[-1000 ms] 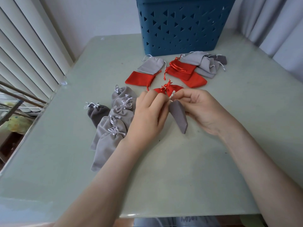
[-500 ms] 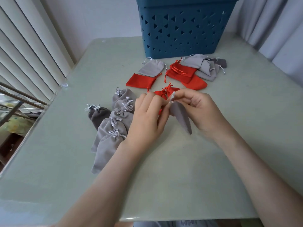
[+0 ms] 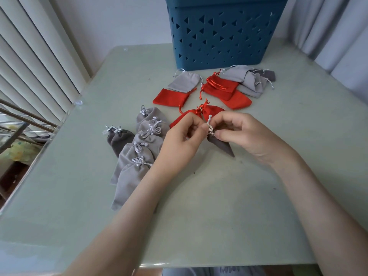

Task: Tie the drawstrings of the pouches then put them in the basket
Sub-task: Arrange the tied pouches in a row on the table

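Pinching the cord (image 3: 210, 124) of a pouch (image 3: 221, 146) mid-frame, left hand (image 3: 179, 141) and right hand (image 3: 246, 136) could let it unravel if either slips.

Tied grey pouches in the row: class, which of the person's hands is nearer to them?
Left. The left hand is right beside the tied grey pouches, its forearm overlapping them; the right hand lies farther off, beyond the dark pouch both hold.

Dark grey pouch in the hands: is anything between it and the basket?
Red pouches and light grey pouches lie on the table between the dark grey pouch and the basket; lifted over them, nothing else visible blocks it.
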`<state>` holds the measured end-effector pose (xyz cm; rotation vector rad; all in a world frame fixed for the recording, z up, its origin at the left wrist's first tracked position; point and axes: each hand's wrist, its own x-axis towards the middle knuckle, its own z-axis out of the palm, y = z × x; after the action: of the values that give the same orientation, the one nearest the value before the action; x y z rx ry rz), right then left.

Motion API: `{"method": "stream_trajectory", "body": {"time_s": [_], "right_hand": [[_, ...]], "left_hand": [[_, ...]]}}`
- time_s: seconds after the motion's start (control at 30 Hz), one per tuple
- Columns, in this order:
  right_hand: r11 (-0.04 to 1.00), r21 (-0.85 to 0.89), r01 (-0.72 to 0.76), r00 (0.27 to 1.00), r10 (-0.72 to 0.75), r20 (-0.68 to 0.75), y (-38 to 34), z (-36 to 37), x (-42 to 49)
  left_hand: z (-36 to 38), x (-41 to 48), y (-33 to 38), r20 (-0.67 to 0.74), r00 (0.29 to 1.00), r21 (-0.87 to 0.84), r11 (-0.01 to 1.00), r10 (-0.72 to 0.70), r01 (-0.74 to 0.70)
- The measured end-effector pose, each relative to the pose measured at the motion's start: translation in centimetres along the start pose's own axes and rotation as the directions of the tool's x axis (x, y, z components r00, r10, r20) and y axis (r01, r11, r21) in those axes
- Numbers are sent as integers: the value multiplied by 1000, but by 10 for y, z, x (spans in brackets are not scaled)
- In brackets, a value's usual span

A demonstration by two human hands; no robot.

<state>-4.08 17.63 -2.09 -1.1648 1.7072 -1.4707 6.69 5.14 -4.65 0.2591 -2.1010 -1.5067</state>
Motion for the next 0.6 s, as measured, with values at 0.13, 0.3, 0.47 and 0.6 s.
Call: {"method": "stream_trajectory", "body": {"time_s": [0.13,0.3,0.47,0.6], "right_hand": [[999,44,-15,1000,16,-3,2,1,1],[986,158,-48,999,48,3,3,1,2],[961,253,-109,994,97,58,5,2,3],[978,185,-94,995,87,48,5,1,3]], "left_hand": [[0,1,-1,0,1000,-57,998,-11,11],[0,1,4,14,1000,-123,992,-20,21],[-1,0,4,32,999,-143,990,-11,15],[-1,0,3,58,998,-140,989,-29,37]]}}
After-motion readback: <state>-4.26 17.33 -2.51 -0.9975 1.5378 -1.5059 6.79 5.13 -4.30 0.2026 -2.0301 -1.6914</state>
